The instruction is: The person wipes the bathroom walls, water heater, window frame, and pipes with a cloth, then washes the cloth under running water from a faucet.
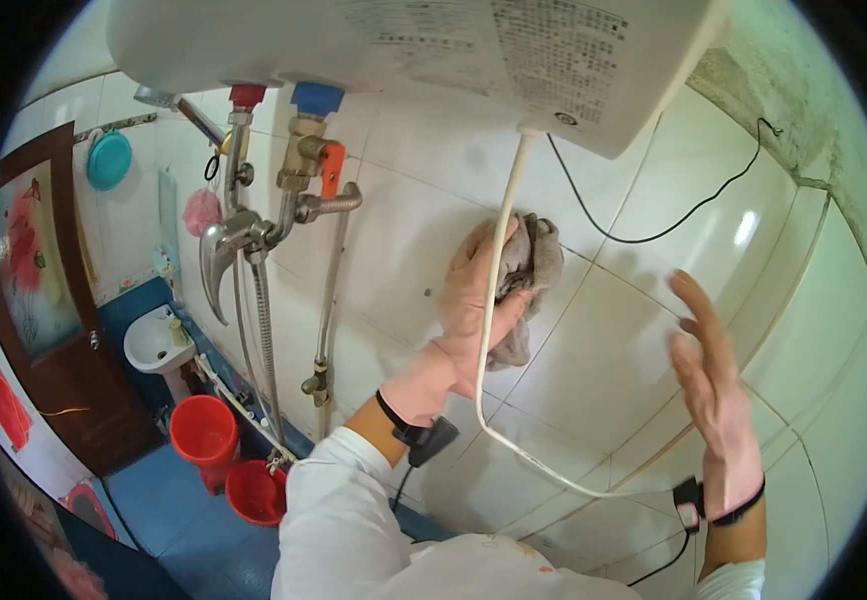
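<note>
Tiled wall | grey cloth | bunched in left hand, behind white cord

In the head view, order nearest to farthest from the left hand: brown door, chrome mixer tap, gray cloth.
1. Gray cloth, in the left hand.
2. Chrome mixer tap, left of the cloth.
3. Brown door, at far left.

Water heater above, tiled wall behind. Mixer tap beneath the heater, at left. Centre: left hand on cloth against the wall, cable passing before the hand. Right hand well apart, to the right. Far left: washbasin between door and mixer tap, two buckets below the washbasin in view.
</note>
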{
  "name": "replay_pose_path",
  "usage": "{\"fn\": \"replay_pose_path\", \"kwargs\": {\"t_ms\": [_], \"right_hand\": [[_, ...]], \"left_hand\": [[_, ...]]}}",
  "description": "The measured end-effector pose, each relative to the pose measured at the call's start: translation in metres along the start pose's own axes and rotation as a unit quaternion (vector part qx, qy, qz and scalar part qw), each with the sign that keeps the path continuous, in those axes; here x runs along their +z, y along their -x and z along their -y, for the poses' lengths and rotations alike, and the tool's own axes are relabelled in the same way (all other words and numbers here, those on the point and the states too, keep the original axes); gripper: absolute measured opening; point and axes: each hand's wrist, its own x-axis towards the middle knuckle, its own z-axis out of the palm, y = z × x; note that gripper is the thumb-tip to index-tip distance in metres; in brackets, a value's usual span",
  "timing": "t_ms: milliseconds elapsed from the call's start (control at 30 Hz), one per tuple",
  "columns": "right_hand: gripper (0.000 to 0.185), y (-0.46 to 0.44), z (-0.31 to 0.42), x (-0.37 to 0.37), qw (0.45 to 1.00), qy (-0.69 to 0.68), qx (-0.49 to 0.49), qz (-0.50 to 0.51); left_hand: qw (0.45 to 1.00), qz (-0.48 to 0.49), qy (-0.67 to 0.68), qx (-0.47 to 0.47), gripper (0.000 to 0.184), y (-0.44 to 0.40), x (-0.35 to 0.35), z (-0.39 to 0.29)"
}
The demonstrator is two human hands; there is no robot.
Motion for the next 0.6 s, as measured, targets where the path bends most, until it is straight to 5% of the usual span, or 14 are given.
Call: {"fn": "replay_pose_path", "kwargs": {"t_ms": [67,133,200,367,467,500,567,600], "right_hand": [[0.053,0.028,-0.009,-0.019,0.997,-0.006,-0.009,-0.072],[0.057,0.06,-0.021,-0.032,0.99,0.011,0.008,-0.143],[0.068,0.098,-0.04,-0.053,0.977,0.029,0.072,-0.198],[0.078,0.194,-0.068,-0.091,0.894,0.059,0.161,-0.413],[0.083,0.202,-0.07,-0.087,0.848,0.154,0.167,-0.479],[0.076,0.2,-0.071,-0.084,0.84,0.166,0.174,-0.486],[0.063,0.193,-0.073,-0.076,0.825,0.189,0.19,-0.498],[0.056,0.192,-0.074,-0.074,0.817,0.201,0.198,-0.503]], "left_hand": [[0.98,0.037,-0.191,0.044,0.061,-0.022,-0.012,-0.011],[0.97,0.008,-0.228,0.084,0.06,-0.064,-0.019,0.018],[0.935,-0.147,-0.319,0.045,0.059,-0.103,-0.025,0.021],[0.978,-0.196,-0.016,-0.074,0.055,-0.123,-0.022,0.009],[0.946,-0.07,-0.313,0.045,0.06,-0.068,0.014,-0.009],[0.953,0.009,-0.253,0.167,0.065,-0.048,0.023,0.003],[0.935,0.171,-0.257,0.173,0.062,0.01,0.035,-0.014],[0.919,0.177,-0.27,0.226,0.061,0.039,0.036,-0.004]]}}
